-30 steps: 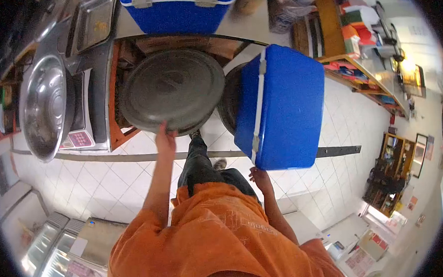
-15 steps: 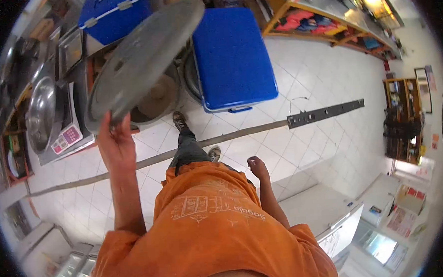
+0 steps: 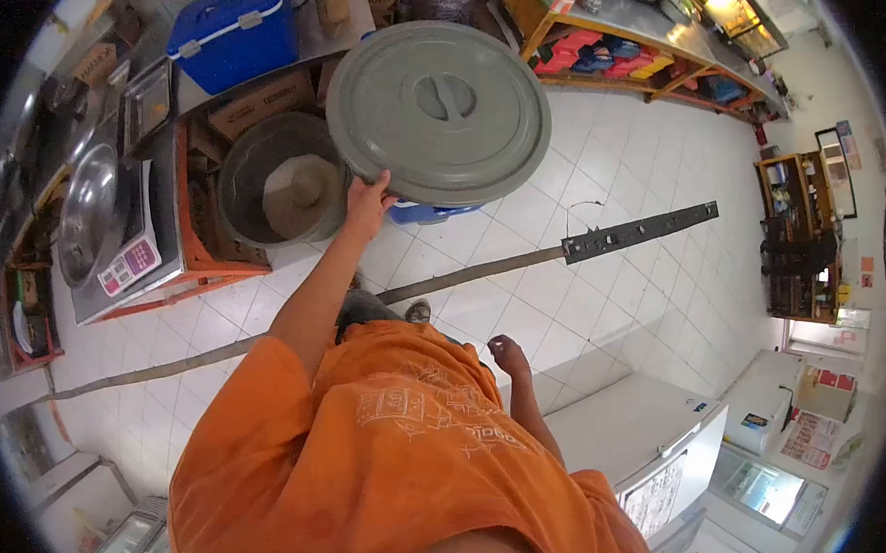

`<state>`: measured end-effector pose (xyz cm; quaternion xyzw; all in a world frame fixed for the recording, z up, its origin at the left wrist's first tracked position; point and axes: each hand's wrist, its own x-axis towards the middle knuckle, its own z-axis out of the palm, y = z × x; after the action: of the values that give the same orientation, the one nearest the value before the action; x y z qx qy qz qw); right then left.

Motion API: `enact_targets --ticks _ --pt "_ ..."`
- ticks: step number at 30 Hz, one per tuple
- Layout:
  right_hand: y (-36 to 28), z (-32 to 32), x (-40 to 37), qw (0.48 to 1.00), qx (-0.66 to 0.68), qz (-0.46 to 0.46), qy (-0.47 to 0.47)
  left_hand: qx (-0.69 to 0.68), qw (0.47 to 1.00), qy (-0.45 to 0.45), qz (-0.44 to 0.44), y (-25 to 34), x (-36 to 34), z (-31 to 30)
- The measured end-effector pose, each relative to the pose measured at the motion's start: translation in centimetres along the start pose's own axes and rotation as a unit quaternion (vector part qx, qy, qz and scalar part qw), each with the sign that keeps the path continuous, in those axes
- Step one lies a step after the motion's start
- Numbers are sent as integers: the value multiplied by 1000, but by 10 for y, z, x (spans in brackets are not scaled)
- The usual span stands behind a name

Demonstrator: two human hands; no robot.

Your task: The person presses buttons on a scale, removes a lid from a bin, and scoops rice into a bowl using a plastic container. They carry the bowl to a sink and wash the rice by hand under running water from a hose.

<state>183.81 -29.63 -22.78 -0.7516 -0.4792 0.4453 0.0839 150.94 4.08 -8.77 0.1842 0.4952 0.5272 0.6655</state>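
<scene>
Fingers (image 3: 382, 183) of left hand (image 3: 365, 206) — clamped on edge of gray lid (image 3: 440, 131).
Lid above blue cooler (image 3: 430, 214); bin (image 3: 246, 192) uncovered. Right hand (image 3: 508, 356) — fingers curled, grip indeterminable.

Tub (image 3: 241, 192): access from above is afforded at 10 o'clock from the left hand (image 3: 367, 208).
Lid (image 3: 439, 126): passage is blocked at that hand's 1 o'clock; blue box (image 3: 432, 215) beneath is largely covered.
Tiled floor (image 3: 503, 273): passage is afforded at 12 o'clock from the right hand (image 3: 509, 356).
White chest (image 3: 620, 407): passage is barred at 4 o'clock from that hand.
</scene>
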Motion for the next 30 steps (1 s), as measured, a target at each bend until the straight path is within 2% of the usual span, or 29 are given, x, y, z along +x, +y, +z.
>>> enact_targets --ticks 1,3,4,7,9,10,11,12,13,14,15,16,17,18,19,20,21,22,23,24,25,26,27,28,29,30 --pt "-12 -4 1 1000 -4 1 -4 33 999 30 2 -1 2 -1" --pt "-37 -4 5 988 136 70 10 49 998 33 4 -4 7 -2" --pt "-46 2 6 980 185 65 15 65 997 34 14 -1 11 -6" --pt "-61 20 19 979 171 97 -56 57 997 43 -17 14 13 -16" --pt "-77 30 26 986 103 96 -89 135 989 53 -21 29 -1 -28" --pt "-65 40 37 993 36 3 -117 130 989 61 -26 33 -4 -48" --pt "-63 51 44 985 -26 -89 -143 161 985 19 -59 35 -6 -73" --pt "-91 55 44 986 -71 -23 -147 193 976 -27 -93 37 -8 -101" --pt "-121 61 50 980 -117 32 -155 285 955 -49 -61 29 -5 -140" --pt "-137 72 63 981 -118 6 -152 374 924 -75 -30 14 -2 -189" --pt "-148 84 78 982 -120 -18 -148 391 916 -85 -1 1 -4 -239" --pt "-192 91 90 982 -122 -24 -143 591 769 -86 228 -42 0 -311" --pt "-217 114 111 985 -94 -128 -70 599 793 -53 103 -57 -6 -367" --pt "-244 134 134 989 -31 -137 -53 678 723 -74 -113 -3 -16 -379" --pt "-283 159 161 987 35 -151 -38 678 735 14 -1 -24 -25 -427" --pt "-340 179 183 986 31 -162 -17 681 710 26 -180 3 -26 -440" --pt "-391 195 210 986 17 -165 -2 662 681 1 -312 3 -23 -462" --pt "-413 224 246 983 40 -178 -11 656 680 -6 -328 -69 -51 -515" --pt "-431 254 291 978 64 -197 -15 635 719 11 -282 -137 -82 -568" --pt "-447 284 336 969 29 -244 -21 562 763 14 -318 -152 -82 -572" --pt "-427 328 397 967 -58 -247 -37 484 798 16 -359 -155 -87 -566" --pt "-450 343 440 932 -170 -313 -66 478 793 11 -377 -151 -86 -554" --pt "-446 375 491 914 -238 -326 -30 494 759 22 -423 -138 -81 -536" --pt "-465 395 532 979 60 -92 -174 508 726 39 -462 -142 -72 -527" --pt "-405 442 610 960 23 -235 -148 502 722 38 -475 -160 -79 -530" --pt "-415 456 639 920 -173 -343 -75 498 706 41 -502 -178 -94 -532"
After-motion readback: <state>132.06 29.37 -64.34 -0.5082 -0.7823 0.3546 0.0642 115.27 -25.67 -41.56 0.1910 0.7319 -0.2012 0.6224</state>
